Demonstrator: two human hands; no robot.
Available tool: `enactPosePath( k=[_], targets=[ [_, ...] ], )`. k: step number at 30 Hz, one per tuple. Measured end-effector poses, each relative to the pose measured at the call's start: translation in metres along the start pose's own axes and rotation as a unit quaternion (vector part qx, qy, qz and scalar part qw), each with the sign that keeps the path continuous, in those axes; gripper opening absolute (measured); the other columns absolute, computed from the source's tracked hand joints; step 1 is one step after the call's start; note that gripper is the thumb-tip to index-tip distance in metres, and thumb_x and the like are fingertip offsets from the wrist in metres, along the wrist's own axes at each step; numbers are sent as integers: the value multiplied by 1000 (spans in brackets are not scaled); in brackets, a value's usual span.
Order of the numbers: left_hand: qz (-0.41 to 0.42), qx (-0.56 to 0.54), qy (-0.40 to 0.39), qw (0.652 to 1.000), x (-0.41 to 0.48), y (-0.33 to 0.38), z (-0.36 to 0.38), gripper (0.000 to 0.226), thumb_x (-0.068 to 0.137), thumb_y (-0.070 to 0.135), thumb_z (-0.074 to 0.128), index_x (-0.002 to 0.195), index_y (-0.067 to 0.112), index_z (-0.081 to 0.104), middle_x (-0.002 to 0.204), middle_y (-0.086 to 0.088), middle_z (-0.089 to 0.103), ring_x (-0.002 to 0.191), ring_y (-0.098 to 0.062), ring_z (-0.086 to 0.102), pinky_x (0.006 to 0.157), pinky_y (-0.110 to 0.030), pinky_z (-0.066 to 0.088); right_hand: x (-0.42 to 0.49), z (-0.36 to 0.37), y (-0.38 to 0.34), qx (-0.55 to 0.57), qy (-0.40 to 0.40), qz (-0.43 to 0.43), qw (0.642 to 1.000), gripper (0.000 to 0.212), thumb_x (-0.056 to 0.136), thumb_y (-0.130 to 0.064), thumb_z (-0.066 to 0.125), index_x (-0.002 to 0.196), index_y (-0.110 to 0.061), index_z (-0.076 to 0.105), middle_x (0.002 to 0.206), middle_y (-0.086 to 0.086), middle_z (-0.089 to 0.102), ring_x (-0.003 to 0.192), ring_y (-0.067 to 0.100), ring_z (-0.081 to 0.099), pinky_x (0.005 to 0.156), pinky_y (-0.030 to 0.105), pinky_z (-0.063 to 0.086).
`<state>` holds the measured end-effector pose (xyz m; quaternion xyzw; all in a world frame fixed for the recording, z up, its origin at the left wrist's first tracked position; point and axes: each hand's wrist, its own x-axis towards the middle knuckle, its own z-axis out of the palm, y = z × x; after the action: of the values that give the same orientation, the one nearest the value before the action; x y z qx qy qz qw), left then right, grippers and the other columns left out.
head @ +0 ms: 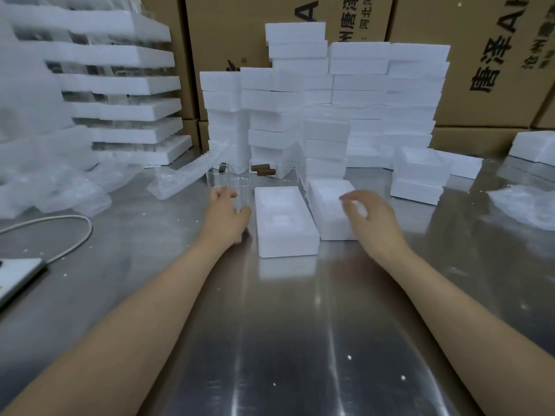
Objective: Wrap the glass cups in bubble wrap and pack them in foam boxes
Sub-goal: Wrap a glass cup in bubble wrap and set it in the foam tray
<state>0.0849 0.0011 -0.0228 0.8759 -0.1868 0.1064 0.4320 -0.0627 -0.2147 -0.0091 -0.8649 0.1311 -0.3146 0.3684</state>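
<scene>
Two white foam box halves lie side by side on the steel table: one (285, 220) in the middle with two moulded hollows facing up, the other (329, 205) just to its right. My left hand (226, 213) curls around a clear glass cup (241, 190) standing left of the middle foam half; fingers and thumb sit on either side of it. A second clear glass cup (217, 177) stands behind it. My right hand (371, 219) hovers with spread fingers over the right foam half and holds nothing. Bubble wrap (180, 178) lies to the left behind the cups.
Stacks of foam boxes (330, 109) rise behind the work spot, with cardboard cartons (480, 70) behind them. More foam trays (120, 85) and loose bubble wrap (54, 187) fill the left. A cable (60, 219) and a flat device (18, 277) lie front left. Brown corks (262, 169) lie behind the cups.
</scene>
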Motion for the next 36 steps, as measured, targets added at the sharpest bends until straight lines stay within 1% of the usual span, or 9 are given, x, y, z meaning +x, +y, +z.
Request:
enactPosePath(
  k=[4,6,8,14,18,22,26,30,36],
  targets=[
    [17,115,7,993,19,-4,4,45,89,14,58,128,0,41,134,-18,30,97,-37,56,91,-38,44,-4,0,-6,-196,-106,-12,975,45,93,-43,41,72,-7,57,79,3,60,81,23,54,84,37,43],
    [31,180,44,982,29,-5,7,43,89,12,55,129,3,41,128,-20,41,101,-40,56,82,-41,46,-2,-4,-11,-247,-108,-17,963,49,93,-46,38,69,-9,59,75,0,59,75,18,53,111,43,25],
    [28,247,70,966,40,-7,9,44,91,14,51,133,9,39,119,-18,53,98,-39,58,70,-38,41,-3,-6,-16,-295,-100,-42,949,48,92,-52,35,67,-16,56,74,-6,57,77,15,56,118,45,6],
    [12,290,97,952,68,-17,16,47,98,30,50,138,12,35,110,-19,60,98,-39,61,72,-41,46,-9,-6,-33,-231,-156,-165,946,70,73,-83,31,123,-40,55,136,-21,43,121,0,38,117,37,13],
    [28,258,102,960,79,-22,18,30,100,21,45,126,5,43,107,-23,61,97,-42,59,73,-46,45,-11,-2,-30,-261,-184,-204,925,64,70,-81,48,122,-44,56,141,-25,33,116,7,48,90,28,35],
    [34,206,105,972,72,-18,16,22,100,16,41,115,1,47,104,-25,61,95,-43,58,70,-45,42,-11,3,-24,-263,-163,-230,923,46,84,-65,53,121,-40,59,137,-23,41,110,6,52,76,25,37],
    [44,135,101,985,45,-9,6,19,99,14,42,108,0,51,94,-25,63,88,-42,59,74,-50,48,-13,8,-21,-248,-163,-231,927,43,89,-58,50,127,-37,57,137,-21,43,112,4,50,78,26,43],
    [97,-3,108,989,5,-3,-7,6,99,15,47,101,11,51,74,-13,64,67,-32,63,60,-40,53,-13,12,-19,-244,-156,-224,931,42,92,-53,50,129,-35,56,139,-18,44,117,8,50,86,28,42],
    [228,-146,185,945,-50,10,-25,7,100,18,48,99,22,53,61,7,54,42,-12,52,47,-23,45,-12,38,-27,-256,-126,-232,930,43,94,-47,51,132,-27,56,141,-8,46,117,18,51,93,31,36]
  ],
)
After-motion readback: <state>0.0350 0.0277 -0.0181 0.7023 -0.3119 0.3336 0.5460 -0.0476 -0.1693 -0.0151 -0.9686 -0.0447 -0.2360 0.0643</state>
